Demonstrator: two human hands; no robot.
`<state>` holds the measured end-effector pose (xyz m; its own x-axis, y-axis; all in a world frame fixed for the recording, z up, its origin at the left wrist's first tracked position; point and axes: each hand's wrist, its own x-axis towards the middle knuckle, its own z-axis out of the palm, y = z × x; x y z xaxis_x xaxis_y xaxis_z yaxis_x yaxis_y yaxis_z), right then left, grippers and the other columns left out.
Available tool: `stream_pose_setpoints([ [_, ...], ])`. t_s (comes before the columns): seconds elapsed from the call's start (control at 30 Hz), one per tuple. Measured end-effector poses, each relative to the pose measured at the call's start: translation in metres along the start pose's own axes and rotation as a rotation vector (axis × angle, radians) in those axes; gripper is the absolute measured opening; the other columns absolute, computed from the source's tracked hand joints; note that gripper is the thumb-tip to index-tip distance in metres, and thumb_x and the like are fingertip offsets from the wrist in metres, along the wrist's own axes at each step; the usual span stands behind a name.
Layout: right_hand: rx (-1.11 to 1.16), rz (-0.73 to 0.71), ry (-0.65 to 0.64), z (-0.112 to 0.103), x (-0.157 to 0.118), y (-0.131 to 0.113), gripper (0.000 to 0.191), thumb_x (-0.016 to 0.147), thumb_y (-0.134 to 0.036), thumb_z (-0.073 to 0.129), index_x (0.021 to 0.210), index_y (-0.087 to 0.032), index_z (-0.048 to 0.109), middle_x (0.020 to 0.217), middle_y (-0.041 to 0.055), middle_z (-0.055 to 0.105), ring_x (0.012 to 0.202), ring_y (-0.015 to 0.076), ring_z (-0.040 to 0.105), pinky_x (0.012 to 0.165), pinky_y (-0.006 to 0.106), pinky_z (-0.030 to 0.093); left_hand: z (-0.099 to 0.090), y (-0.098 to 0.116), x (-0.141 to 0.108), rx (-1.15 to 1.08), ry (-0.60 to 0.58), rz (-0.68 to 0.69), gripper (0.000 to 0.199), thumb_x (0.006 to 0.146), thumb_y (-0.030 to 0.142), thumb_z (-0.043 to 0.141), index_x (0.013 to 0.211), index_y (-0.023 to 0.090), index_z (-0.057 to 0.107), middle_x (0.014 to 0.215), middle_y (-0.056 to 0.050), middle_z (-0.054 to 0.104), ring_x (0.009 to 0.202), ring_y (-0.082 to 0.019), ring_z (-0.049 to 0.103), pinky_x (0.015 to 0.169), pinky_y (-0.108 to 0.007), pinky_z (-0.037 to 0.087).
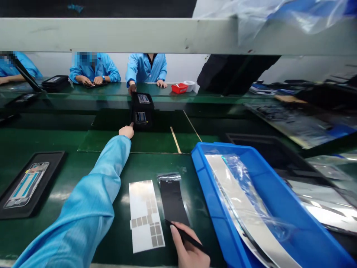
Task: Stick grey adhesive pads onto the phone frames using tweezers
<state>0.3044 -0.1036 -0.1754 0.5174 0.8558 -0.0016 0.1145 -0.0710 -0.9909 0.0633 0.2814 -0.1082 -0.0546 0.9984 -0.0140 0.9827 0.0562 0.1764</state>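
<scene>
My left hand [126,131] is stretched far forward, its fingers closed at the near left edge of a black foam tray [150,121]. A phone frame [140,118] lies in that tray. In my right hand [191,247], at the bottom, are slim black tweezers [186,236], their tip pointing left. Just beyond the tip lies a black strip [174,201] on clear film. Beside it is a white sheet [138,197] with rows of small grey stickers. Another black tray [57,163], holding a phone frame [29,183], rests at the left.
A blue bin [205,186] with pale strips and plastic film stands at the right. Across the bench, a co-worker's hand [132,88] touches a further black tray [150,99]. A second co-worker [96,70] works farther left. A pale beam [125,35] crosses overhead.
</scene>
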Motion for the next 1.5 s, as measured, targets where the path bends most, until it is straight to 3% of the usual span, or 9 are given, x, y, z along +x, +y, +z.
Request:
stream_pose_setpoints([
  [0.2,0.048,0.022,-0.042,-0.001,0.001,-0.002,0.022,0.074,-0.039,0.081,0.08,-0.018,0.079,0.083,0.0106,0.078,0.079,0.0263,0.075,0.077,0.036,0.064,0.006,-0.012,0.006,-0.017,0.008,0.048,0.039,0.096,0.038,0.061,0.128,0.016,0.058,0.127,-0.011,0.061,0.109,-0.023,0.063,0.092,-0.045,0.056],
  [0.4,-0.01,-0.01,-0.07,-0.002,0.002,-0.004,0.021,0.076,-0.038,0.079,0.08,-0.018,0.078,0.082,0.0099,0.077,0.078,0.0257,0.075,0.075,0.035,0.065,0.01,-0.034,-0.021,-0.168,0.027,0.076,0.037,0.096,0.038,0.061,0.126,0.017,0.059,0.127,-0.01,0.061,0.11,-0.023,0.062,0.093,-0.045,0.055],
  [0.63,-0.029,-0.06,-0.082,-0.001,0.003,-0.007,0.022,0.075,-0.039,0.078,0.081,-0.018,0.078,0.082,0.0096,0.078,0.078,0.0275,0.075,0.077,0.04,0.065,0.01,-0.076,-0.103,-0.556,0.199,-0.044,0.021,0.09,0.027,0.061,0.108,0.025,0.071,0.127,-0.009,0.052,0.118,-0.025,0.06,0.105,-0.037,0.049],
  [0.73,-0.026,-0.066,-0.082,-0.001,0.003,-0.006,0.023,0.075,-0.04,0.079,0.081,-0.018,0.077,0.083,0.0098,0.078,0.079,0.0279,0.075,0.079,0.041,0.064,0.007,-0.101,-0.144,-0.8,0.231,-0.145,0.018,0.087,0.028,0.06,0.102,0.022,0.066,0.119,-0.008,0.055,0.1,-0.02,0.067,0.095,-0.036,0.055],
  [0.83,-0.061,-0.064,-0.087,0.0,0.003,-0.003,0.027,0.074,-0.043,0.079,0.083,-0.018,0.077,0.086,0.0102,0.078,0.082,0.0287,0.075,0.083,0.043,0.062,0.006,-0.121,-0.184,-1.064,0.254,-0.287,0.018,0.089,0.038,0.055,0.097,0.022,0.055,0.094,-0.002,0.058,0.078,-0.014,0.068,0.081,-0.035,0.061],
  [1.0,-0.161,-0.049,-0.058,0.0,0.003,-0.003,0.035,0.073,-0.05,0.079,0.084,-0.017,0.078,0.088,0.0114,0.078,0.085,0.0309,0.074,0.091,0.048,0.058,0.007,-0.14,-0.226,-1.361,0.381,-0.566,0.047,0.079,0.054,0.072,0.099,0.025,0.042,0.084,0.005,0.054,0.063,-0.008,0.063,0.067,-0.028,0.059],
  [1.13,-0.186,-0.083,-0.061,0.003,0.003,-0.009,0.038,0.072,-0.051,0.08,0.084,-0.016,0.077,0.088,0.012,0.078,0.085,0.031,0.073,0.091,0.048,0.057,0.011,-0.135,-0.222,-1.442,0.32,-0.708,0.042,0.084,0.044,0.075,0.107,0.017,0.053,0.089,-0.001,0.06,0.068,-0.009,0.062,0.062,-0.023,0.054],
  [1.33,-0.19,-0.106,-0.053,0.006,0.0,-0.012,0.039,0.072,-0.051,0.08,0.084,-0.014,0.077,0.087,0.0129,0.078,0.083,0.0313,0.073,0.086,0.047,0.058,0.008,-0.107,-0.193,-1.514,0.156,-0.704,0.037,0.096,0.037,0.061,0.126,0.016,0.059,0.122,-0.01,0.062,0.104,-0.021,0.064,0.087,-0.042,0.057],
  [1.5,-0.165,-0.13,-0.019,0.003,-0.002,-0.004,0.039,0.072,-0.05,0.081,0.086,-0.014,0.078,0.088,0.0124,0.078,0.082,0.0301,0.073,0.083,0.046,0.058,-0.013,-0.133,-0.194,-1.538,0.118,-0.57,0.038,0.096,0.037,0.061,0.127,0.016,0.058,0.126,-0.01,0.061,0.107,-0.022,0.063,0.09,-0.044,0.057],
])
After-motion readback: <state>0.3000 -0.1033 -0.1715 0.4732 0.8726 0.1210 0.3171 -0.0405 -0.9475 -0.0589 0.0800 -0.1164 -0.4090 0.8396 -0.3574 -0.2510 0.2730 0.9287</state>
